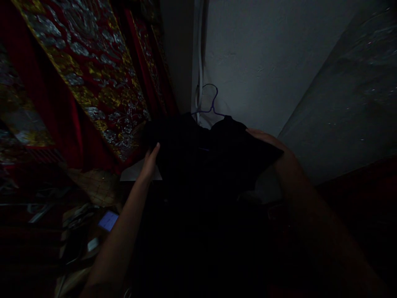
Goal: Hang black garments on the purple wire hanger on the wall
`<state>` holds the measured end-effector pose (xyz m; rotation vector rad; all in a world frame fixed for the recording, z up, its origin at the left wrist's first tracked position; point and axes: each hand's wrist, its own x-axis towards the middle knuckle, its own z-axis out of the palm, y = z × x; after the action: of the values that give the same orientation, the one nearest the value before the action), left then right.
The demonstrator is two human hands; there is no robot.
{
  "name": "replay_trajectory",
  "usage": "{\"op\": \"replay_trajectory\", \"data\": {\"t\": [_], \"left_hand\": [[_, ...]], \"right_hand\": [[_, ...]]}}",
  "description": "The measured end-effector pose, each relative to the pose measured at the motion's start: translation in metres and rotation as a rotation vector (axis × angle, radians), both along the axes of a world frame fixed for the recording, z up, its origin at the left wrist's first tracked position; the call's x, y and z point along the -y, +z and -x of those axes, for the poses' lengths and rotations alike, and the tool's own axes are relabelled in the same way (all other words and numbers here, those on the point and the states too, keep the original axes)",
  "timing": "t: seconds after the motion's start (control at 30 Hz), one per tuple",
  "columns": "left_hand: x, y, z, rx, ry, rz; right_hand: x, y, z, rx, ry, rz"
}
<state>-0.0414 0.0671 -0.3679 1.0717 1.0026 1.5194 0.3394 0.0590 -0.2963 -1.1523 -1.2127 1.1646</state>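
Note:
A black short-sleeved shirt (pixel 211 165) hangs on a thin purple hanger (pixel 212 108) in front of a pale wall. My left hand (pixel 151 161) is closed on the shirt's left side near the sleeve, with the thumb in front and the other fingers hidden by the cloth. On the other side my right hand (pixel 273 142) is at the shoulder and sleeve, partly behind the fabric, its fingertips along the shoulder's upper edge. The lower part of the shirt merges into the dark.
Left of the shirt hangs a red curtain (pixel 77 124) with gold and silver decoration. A white cable (pixel 200 54) runs down the wall beside the hanger. Low on the left, a lit phone-like screen (pixel 108 221) lies among dim clutter. Shiny clear sheeting (pixel 350 99) covers the right.

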Motion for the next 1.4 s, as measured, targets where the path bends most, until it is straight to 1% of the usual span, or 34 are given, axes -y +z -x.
{"op": "replay_trajectory", "data": {"t": [0.03, 0.1, 0.23, 0.3, 0.37, 0.43, 0.5, 0.6, 0.67, 0.7, 0.73, 0.8, 0.9, 1.0, 1.1, 1.2, 1.27, 1.33, 1.4], "left_hand": [[0.000, -0.005, -0.003, 0.053, -0.024, 0.015], [0.006, -0.010, -0.010, 0.113, -0.015, -0.021], [0.030, -0.007, -0.020, 0.148, 0.022, -0.052], [0.040, -0.006, -0.021, 0.168, 0.038, -0.033], [0.049, -0.010, -0.020, 0.184, 0.064, 0.017], [0.057, -0.019, -0.020, 0.173, 0.078, 0.078], [0.062, -0.033, -0.020, 0.156, 0.062, 0.144], [0.065, -0.051, -0.021, 0.188, 0.053, 0.239], [0.065, -0.056, -0.021, 0.224, 0.069, 0.287], [0.065, -0.056, -0.020, 0.237, 0.076, 0.299], [0.064, -0.054, -0.019, 0.246, 0.082, 0.302], [0.064, -0.045, -0.018, 0.252, 0.071, 0.281], [0.064, -0.024, -0.018, 0.243, 0.010, 0.219], [0.062, -0.004, -0.023, 0.206, -0.044, 0.157], [0.058, 0.010, -0.029, 0.177, -0.079, 0.099], [0.053, 0.020, -0.032, 0.178, -0.097, 0.076], [0.051, 0.023, -0.032, 0.198, -0.091, 0.076], [0.050, 0.025, -0.032, 0.243, -0.048, 0.075], [0.051, 0.024, -0.031, 0.300, 0.009, 0.077]], "right_hand": [[0.000, -0.001, -0.001, -0.001, 0.006, -0.006], [0.000, -0.002, -0.003, 0.005, 0.032, -0.022], [0.000, 0.005, -0.002, 0.051, 0.113, -0.025], [0.004, 0.009, 0.001, 0.088, 0.176, 0.007], [0.011, 0.008, 0.004, 0.112, 0.223, 0.050], [0.018, 0.000, 0.006, 0.115, 0.231, 0.089], [0.023, -0.014, 0.008, 0.126, 0.177, 0.084], [0.024, -0.039, 0.011, 0.190, 0.040, -0.019], [0.024, -0.050, 0.012, 0.218, -0.009, -0.087], [0.023, -0.052, 0.012, 0.221, -0.016, -0.106], [0.023, -0.052, 0.012, 0.218, -0.023, -0.120], [0.022, -0.048, 0.009, 0.206, -0.059, -0.140], [0.021, -0.033, 0.002, 0.186, -0.155, -0.152], [0.020, -0.017, -0.007, 0.137, -0.160, -0.100], [0.021, -0.003, -0.014, 0.090, -0.180, -0.054], [0.022, 0.011, -0.017, 0.101, -0.240, -0.051], [0.020, 0.018, -0.012, 0.115, -0.251, -0.072], [0.016, 0.022, -0.003, 0.130, -0.237, -0.097], [0.011, 0.022, 0.007, 0.147, -0.211, -0.116]]}}
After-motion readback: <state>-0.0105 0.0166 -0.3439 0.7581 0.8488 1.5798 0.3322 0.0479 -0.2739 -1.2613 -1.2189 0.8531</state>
